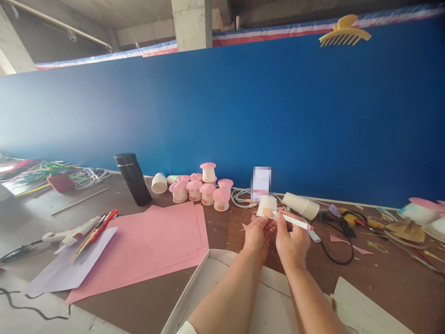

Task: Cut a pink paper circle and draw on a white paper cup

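My left hand (257,236) is closed on an upside-down white paper cup (267,204) with a tan patch on its side. A white marker pen (295,221) with a pink end is pinched in my right hand (294,243), its tip close to that patch. Whether the tip touches the cup I cannot tell. To the left stand several mushroom-like paper cups (221,205) with pink paper tops, one raised above the others. Just right of my hands lies a stack of nested paper cups (301,205) on its side.
Pink paper sheets (149,246) cover the table's left part, with a glue gun (74,232) and a red utility knife (100,227) beside them. A black flask (134,178) stands behind. Cables (340,255) and scraps lie rightward. A white box lid (198,278) is beneath my forearms.
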`<state>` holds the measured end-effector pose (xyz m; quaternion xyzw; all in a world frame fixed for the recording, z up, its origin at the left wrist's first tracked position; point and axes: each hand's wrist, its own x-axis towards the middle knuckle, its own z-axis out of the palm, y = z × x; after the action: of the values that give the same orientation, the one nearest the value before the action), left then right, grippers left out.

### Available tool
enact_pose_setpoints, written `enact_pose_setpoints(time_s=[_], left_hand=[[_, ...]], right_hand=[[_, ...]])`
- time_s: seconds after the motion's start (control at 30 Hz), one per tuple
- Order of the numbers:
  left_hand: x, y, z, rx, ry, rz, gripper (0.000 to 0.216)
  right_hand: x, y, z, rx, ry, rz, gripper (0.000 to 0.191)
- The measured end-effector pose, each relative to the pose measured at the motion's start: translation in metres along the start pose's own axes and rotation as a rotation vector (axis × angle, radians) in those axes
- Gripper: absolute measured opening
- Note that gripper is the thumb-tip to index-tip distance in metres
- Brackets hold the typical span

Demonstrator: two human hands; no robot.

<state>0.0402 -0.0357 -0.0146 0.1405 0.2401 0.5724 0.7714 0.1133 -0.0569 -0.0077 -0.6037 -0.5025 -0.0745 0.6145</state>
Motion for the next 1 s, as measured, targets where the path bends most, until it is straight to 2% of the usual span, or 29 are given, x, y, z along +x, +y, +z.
enact_pose_setpoints(time_s=[0.2,0.63,1.0], left_hand=[[-0.0045,0.0013,0.0044,0.017,-0.017,0.015,0.008],[-0.0007,-0.0029,-0.0026,0.253,0.011,0.042,0.025],[-0.0042,-0.0006,0.0015,0.349,0.059,0.081,0.023]], right_hand=[[-0.0007,0.0033,0.0014,-0.018,0.021,-0.08,0.028],[0.0002,0.0054,0.0024,-0.061,0.014,-0.126,0.026],[-0.0021,0.0092,0.0053,-0.115,-0.017,-0.118,0.03]])
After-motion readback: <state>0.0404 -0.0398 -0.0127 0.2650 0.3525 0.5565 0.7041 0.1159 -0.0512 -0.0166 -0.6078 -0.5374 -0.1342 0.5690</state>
